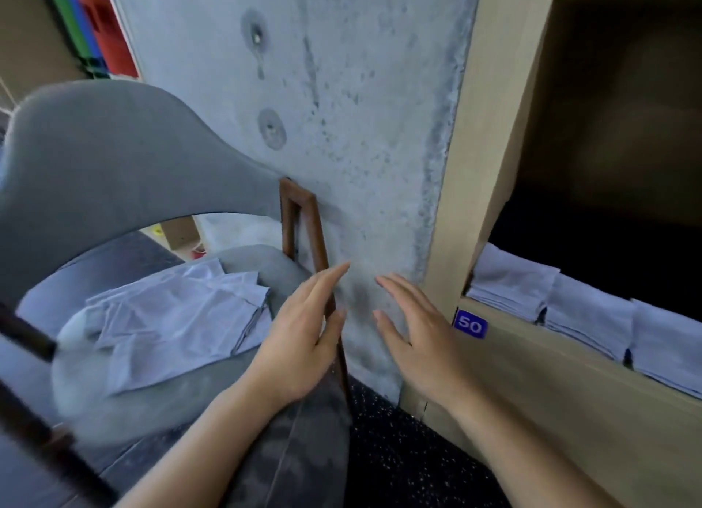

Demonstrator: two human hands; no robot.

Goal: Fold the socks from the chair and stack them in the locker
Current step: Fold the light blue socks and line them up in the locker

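A loose pile of pale lilac cloth pieces (171, 314) lies on the grey seat of the chair (114, 165) at the left. Three stacks of folded pale cloth (592, 310) sit side by side on the floor of the open wooden locker (494, 355) at the right. My left hand (300, 340) and my right hand (414, 340) hover between chair and locker, in front of the concrete wall. Both have straight fingers, palms facing each other, and hold nothing.
The locker front carries a blue tag reading 50 (470, 323). A brown wooden chair frame (304, 226) leans against the concrete pillar (323, 109). Dark speckled floor (399, 450) lies below the hands. Coloured crates (95, 25) stand at the top left.
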